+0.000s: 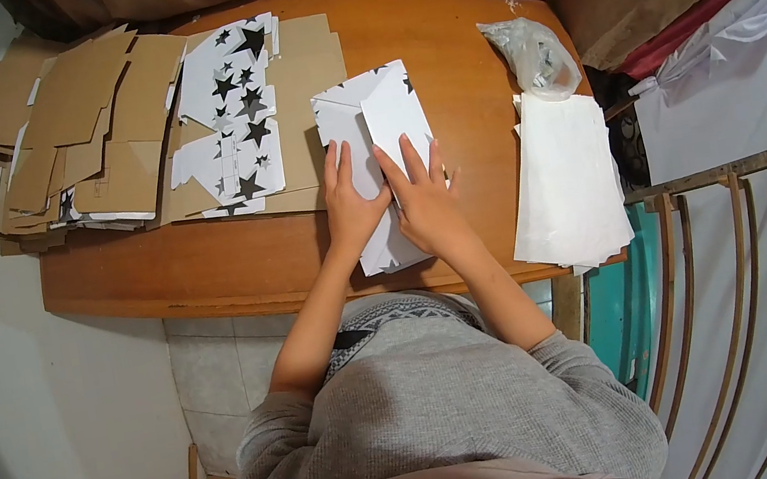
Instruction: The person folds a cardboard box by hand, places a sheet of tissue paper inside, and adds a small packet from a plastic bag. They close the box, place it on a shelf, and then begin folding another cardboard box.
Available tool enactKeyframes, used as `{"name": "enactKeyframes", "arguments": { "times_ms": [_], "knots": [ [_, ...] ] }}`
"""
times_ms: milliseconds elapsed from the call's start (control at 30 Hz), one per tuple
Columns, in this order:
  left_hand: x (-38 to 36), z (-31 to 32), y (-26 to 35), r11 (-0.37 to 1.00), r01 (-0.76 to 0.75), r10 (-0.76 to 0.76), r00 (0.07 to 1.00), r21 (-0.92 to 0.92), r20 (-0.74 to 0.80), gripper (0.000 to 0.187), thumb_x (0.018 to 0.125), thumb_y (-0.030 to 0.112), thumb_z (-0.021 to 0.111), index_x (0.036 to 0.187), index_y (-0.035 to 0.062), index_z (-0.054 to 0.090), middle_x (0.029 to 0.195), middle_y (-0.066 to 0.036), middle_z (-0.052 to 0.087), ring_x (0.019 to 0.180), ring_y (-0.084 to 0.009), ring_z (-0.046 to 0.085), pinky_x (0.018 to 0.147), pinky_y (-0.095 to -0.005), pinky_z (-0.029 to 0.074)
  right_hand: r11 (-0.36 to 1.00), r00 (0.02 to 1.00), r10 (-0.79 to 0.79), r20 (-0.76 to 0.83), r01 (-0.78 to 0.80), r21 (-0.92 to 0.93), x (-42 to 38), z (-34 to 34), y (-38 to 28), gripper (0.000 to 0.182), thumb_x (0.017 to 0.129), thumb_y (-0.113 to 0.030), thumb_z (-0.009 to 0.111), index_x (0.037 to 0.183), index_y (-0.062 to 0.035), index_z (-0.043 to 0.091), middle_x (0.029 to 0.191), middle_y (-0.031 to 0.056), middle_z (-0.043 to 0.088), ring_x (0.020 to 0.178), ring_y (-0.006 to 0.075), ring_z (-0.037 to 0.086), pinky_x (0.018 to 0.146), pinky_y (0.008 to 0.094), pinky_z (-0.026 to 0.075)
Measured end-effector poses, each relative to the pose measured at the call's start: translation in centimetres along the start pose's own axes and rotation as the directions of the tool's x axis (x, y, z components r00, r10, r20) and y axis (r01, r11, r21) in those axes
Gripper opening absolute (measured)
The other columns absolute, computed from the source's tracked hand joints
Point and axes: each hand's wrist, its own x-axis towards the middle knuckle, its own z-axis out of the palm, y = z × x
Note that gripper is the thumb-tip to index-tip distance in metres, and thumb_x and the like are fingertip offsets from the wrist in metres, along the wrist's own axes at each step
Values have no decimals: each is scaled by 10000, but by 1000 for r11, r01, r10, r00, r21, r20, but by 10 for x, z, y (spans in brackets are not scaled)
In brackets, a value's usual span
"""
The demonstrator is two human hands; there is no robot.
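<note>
A white folded box (394, 108) with dark stars on its edges lies on the wooden table, right in front of me. Both hands rest on top of it, side by side, with their thumbs close together near the middle seam. My left hand (355, 206) presses on the left part, fingers apart and pointing away from me. On the right part lies my right hand (429, 206), its fingers spread. Just left of the box are flat white sheets with black and grey stars (251, 104), on top of brown cardboard (313, 58).
Stacks of cut brown cardboard (69, 119) cover the left end of the wooden table (207, 274). Toward the right edge lie a pile of white sheets (565, 184) and a clear plastic bag (536, 57). A wooden rack (736, 221) stands beyond that edge, and a wall (74, 393) is at the left.
</note>
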Motion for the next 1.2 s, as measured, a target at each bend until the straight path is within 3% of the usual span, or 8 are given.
{"name": "enactKeyframes", "arguments": {
  "times_ms": [33,267,567,633,767,933,1033,1200],
  "knots": [
    [0,0,0,1000,-6,6,1000,4,12,818,688,226,773,1363,-32,390,1461,-244,281,1302,-411,367,1033,-446,376,996,1000,19,-18,-20,-87,1,3,0,640,880,-138,495,1457,-299,272,1544,129,167,1381,499,118,987,748,198],
    [0,-3,9,999,-36,37,999,-21,34,754,708,159,752,1356,-34,419,1455,-231,317,1301,-384,389,1036,-414,382,998,999,53,1,-53,-34,-4,4,10,616,881,-164,502,1448,-290,297,1535,123,204,1383,485,133,982,739,232],
    [-1,-8,0,996,-50,52,998,-68,28,734,709,153,731,1355,-18,429,1453,-231,324,1295,-392,396,1031,-428,384,992,1000,-16,-14,14,-127,-10,1,7,622,851,-171,516,1442,-202,323,1503,162,259,1362,495,190,957,710,310],
    [-1,-8,-1,996,-47,49,999,-82,22,726,711,151,730,1354,-14,434,1452,-225,330,1295,-389,399,1031,-426,383,973,1000,-29,-12,26,-230,-12,5,7,713,818,-122,573,1460,-223,281,1506,168,243,1350,503,223,977,653,346],
    [-1,-7,0,994,-62,63,998,-85,9,695,721,127,716,1352,6,449,1444,-221,350,1293,-379,407,1035,-420,380,965,999,-41,-31,31,-259,-11,12,10,715,814,-159,590,1458,-222,288,1505,168,241,1351,507,213,999,638,332],
    [-1,-6,0,996,-70,70,998,-56,5,675,730,105,700,1353,17,454,1444,-210,355,1293,-370,409,1040,-417,373,973,981,-179,74,188,-136,-4,-2,20,764,793,-255,627,1466,-189,271,1536,133,190,1418,380,137,1070,630,220],
    [-2,-7,-1,995,-88,89,996,-36,17,686,731,111,699,1361,19,443,1448,-206,346,1294,-374,405,1038,-421,375,964,972,-222,75,231,-134,2,-2,24,796,754,-284,665,1448,-126,308,1531,142,205,1428,316,146,1029,672,247],
    [-2,-11,3,997,-67,68,996,-23,50,701,741,123,695,1378,25,421,1450,-208,338,1297,-384,395,1036,-427,377,964,969,-213,127,230,-136,5,-5,23,822,751,-293,653,1459,-113,276,1542,134,177,1435,312,120,1026,688,230]
  ]
}}
